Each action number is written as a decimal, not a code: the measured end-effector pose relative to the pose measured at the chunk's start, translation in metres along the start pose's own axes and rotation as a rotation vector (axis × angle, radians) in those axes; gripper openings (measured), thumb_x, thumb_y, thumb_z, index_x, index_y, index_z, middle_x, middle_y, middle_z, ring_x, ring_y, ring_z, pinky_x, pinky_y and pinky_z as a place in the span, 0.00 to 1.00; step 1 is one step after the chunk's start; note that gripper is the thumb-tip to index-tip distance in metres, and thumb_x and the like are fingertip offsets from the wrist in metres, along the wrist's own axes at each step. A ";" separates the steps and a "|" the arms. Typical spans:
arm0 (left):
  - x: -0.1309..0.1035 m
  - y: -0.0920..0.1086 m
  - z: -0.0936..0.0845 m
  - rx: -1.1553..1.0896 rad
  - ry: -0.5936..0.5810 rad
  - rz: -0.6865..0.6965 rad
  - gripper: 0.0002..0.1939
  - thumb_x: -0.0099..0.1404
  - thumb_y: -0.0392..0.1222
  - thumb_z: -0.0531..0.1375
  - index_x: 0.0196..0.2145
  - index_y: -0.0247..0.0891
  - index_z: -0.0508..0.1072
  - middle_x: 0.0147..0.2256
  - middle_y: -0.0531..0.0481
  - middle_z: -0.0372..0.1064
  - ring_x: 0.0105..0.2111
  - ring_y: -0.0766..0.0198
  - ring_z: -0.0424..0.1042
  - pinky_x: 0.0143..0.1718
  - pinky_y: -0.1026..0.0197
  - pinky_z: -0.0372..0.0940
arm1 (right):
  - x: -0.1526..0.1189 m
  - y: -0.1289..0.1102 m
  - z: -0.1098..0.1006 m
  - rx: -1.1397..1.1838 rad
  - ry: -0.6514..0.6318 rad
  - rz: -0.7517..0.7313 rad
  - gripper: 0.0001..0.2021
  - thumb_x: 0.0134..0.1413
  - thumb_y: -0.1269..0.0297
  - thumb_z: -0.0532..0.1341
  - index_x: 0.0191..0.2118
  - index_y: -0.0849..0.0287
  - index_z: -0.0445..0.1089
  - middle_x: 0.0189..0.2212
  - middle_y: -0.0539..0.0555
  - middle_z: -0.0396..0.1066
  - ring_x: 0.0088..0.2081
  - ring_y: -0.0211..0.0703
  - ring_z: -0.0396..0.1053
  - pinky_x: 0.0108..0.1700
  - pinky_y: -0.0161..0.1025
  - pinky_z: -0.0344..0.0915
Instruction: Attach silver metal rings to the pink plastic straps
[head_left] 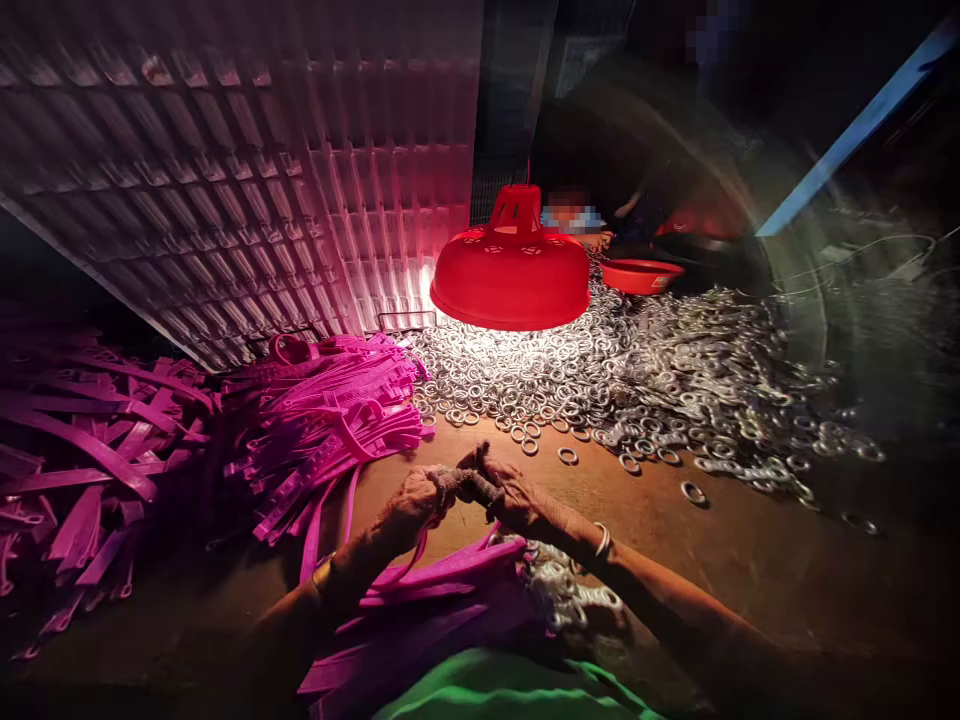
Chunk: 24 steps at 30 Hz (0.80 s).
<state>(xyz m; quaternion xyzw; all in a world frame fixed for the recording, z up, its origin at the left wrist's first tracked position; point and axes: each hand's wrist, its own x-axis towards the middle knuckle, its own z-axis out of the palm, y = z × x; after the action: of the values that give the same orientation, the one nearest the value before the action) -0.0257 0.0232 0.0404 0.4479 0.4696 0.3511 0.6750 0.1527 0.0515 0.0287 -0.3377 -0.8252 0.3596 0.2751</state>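
Note:
My left hand (421,494) and my right hand (511,492) meet over the table, both closed with fingertips touching or nearly so. Greyish wraps cover some of the fingers. A pink strap (417,556) hangs beneath my left hand and appears gripped in it. Whatever my right fingers pinch is too small or hidden to make out. Below my hands, more pink straps (442,600) lie in a bundle across the front edge. Beside that bundle, under my right forearm, sits a small heap of metal pieces (559,590), some with ring ends.
A large pile of metal rings and links (525,375) spreads behind my hands under a red hanging lamp (514,280). Pink straps (352,400) are heaped at left, with another heap (82,470) farther left. A red basin (641,275) stands behind; a ribbed panel (247,170) rises at back left.

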 end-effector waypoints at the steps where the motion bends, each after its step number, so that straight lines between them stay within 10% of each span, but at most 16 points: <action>1: -0.005 0.007 0.000 0.001 -0.015 -0.052 0.15 0.47 0.51 0.60 0.20 0.37 0.63 0.15 0.61 0.51 0.14 0.76 0.45 0.17 0.66 0.40 | -0.008 -0.006 0.000 0.019 -0.043 -0.015 0.10 0.60 0.60 0.51 0.37 0.60 0.63 0.28 0.51 0.64 0.28 0.35 0.57 0.32 0.33 0.60; 12: -0.065 -0.015 0.023 0.069 -0.320 -0.314 0.27 0.53 0.61 0.62 0.16 0.37 0.58 0.16 0.58 0.49 0.18 0.74 0.47 0.20 0.63 0.41 | -0.096 -0.061 0.022 -0.096 -0.182 0.039 0.12 0.53 0.73 0.53 0.44 0.60 0.56 0.21 0.46 0.63 0.20 0.31 0.44 0.22 0.34 0.39; 24: -0.085 -0.029 0.047 -0.285 -0.188 -0.354 0.28 0.45 0.60 0.69 0.17 0.35 0.62 0.16 0.55 0.57 0.16 0.74 0.56 0.18 0.67 0.48 | -0.096 -0.065 0.032 0.243 -0.326 0.337 0.11 0.48 0.70 0.57 0.37 0.59 0.53 0.27 0.50 0.66 0.24 0.33 0.57 0.23 0.30 0.51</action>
<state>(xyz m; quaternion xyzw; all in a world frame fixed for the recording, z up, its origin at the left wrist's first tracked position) -0.0064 -0.0763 0.0482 0.2897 0.4214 0.2469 0.8231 0.1665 -0.0679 0.0401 -0.3723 -0.7414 0.5467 0.1130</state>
